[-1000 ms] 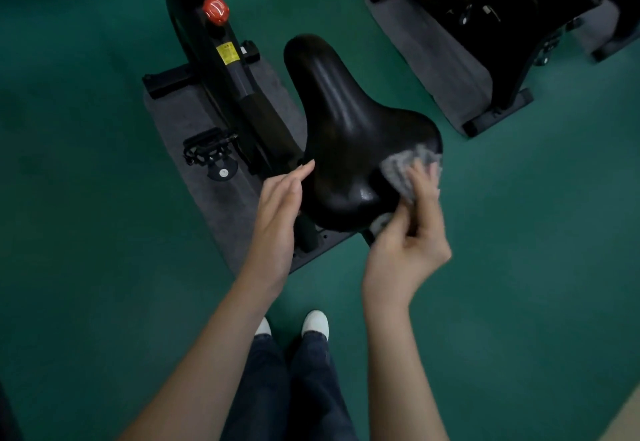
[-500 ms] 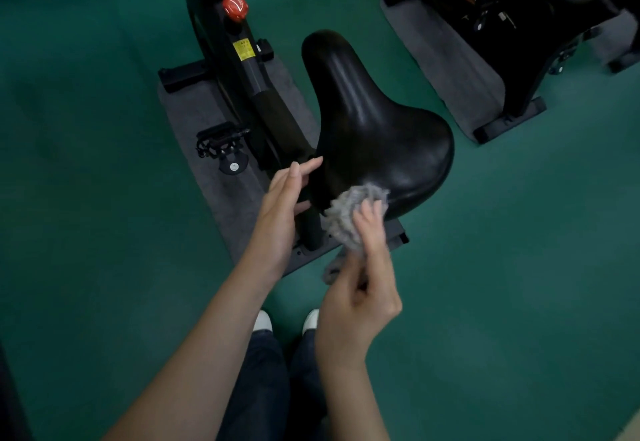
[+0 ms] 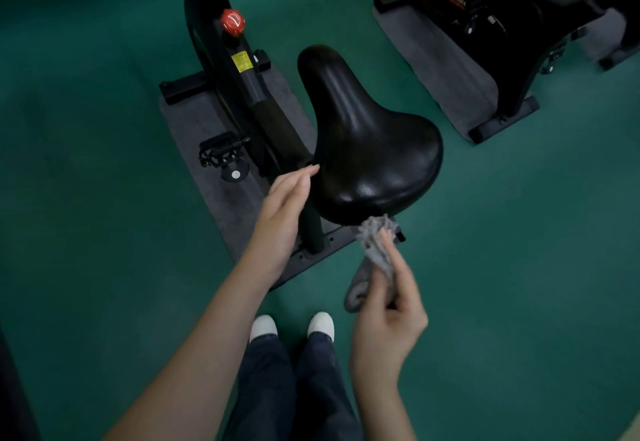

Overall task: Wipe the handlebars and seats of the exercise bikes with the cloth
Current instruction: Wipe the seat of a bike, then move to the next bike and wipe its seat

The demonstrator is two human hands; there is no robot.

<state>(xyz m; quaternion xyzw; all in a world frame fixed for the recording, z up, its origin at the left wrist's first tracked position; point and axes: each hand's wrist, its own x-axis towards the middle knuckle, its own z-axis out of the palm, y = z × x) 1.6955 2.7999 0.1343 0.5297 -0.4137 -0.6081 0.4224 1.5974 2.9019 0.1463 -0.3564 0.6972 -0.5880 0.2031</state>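
While our right hand [image 3: 384, 316] pinches bunched grey cloth [image 3: 375, 250] just under rear rim of seat [image 3: 367, 142], our left hand [image 3: 284, 212] sits at seat's left edge, fingers straight, together. We judge best: flatten cloth, press firmly, overlap strokes toward nose.

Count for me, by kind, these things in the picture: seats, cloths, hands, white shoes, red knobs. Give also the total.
seat: 1
cloth: 1
hands: 2 (left hand, right hand)
white shoes: 2
red knob: 1
Total: 7
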